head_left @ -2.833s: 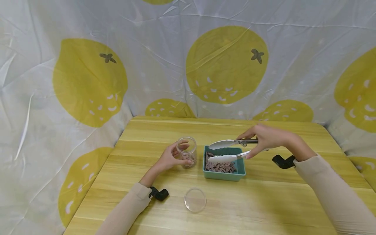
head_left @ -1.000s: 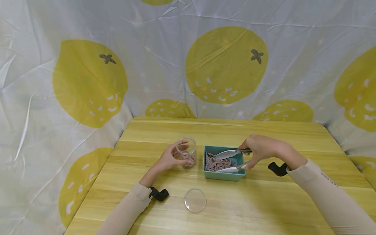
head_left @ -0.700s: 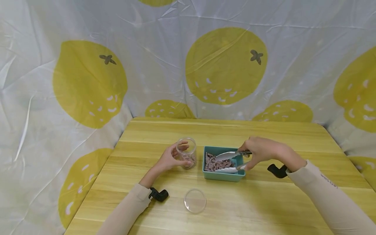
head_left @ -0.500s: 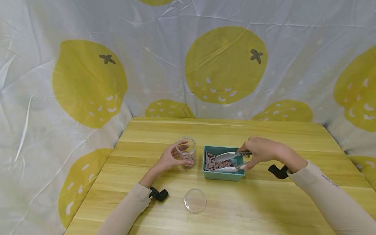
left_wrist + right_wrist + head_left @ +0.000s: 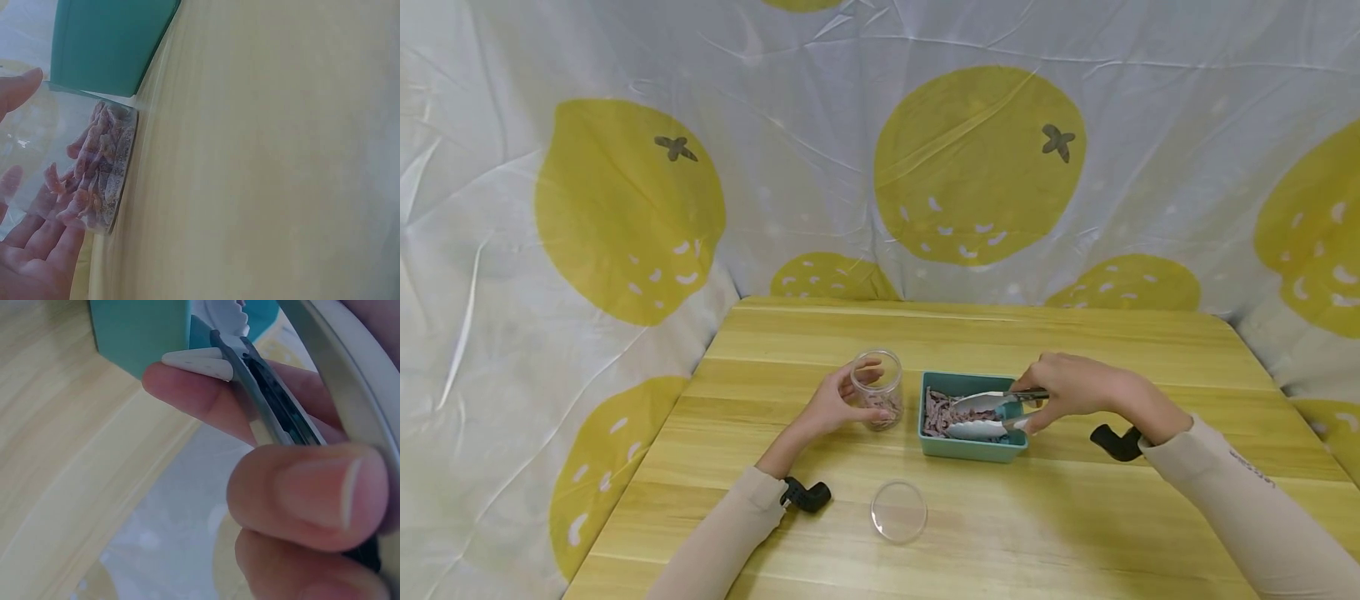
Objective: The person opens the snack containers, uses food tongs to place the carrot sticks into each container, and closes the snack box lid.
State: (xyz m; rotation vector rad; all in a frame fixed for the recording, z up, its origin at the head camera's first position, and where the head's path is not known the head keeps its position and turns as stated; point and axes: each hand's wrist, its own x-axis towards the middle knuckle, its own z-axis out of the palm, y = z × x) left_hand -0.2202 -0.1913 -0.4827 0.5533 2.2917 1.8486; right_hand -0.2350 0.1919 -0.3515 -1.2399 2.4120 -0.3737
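My left hand (image 5: 829, 408) holds a clear round jar (image 5: 878, 385) upright on the table, thumb at the near side and fingers round the back. Brownish-pink strips (image 5: 94, 165), perhaps dried meat, lie in the jar's bottom, as the left wrist view shows. To the right stands a teal rectangular box (image 5: 970, 451) with more such strips (image 5: 936, 414), mostly in its left part. Over the box's right end, my right hand (image 5: 1075, 389) grips metal tongs (image 5: 976, 429) with whitish scalloped tips. Those tips are down among the strips, slightly apart; how much they pinch is hidden.
A clear round lid (image 5: 898, 512) lies on the wooden table (image 5: 1075, 533) in front of the jar and box. Black wrist cameras (image 5: 808, 497) sit on both forearms. Behind the table hangs a lemon-print curtain (image 5: 820, 167).
The tongs have come down from above the box into the strips, and their tips have drawn closer together in the last half second. The left hand and jar have stayed in place.
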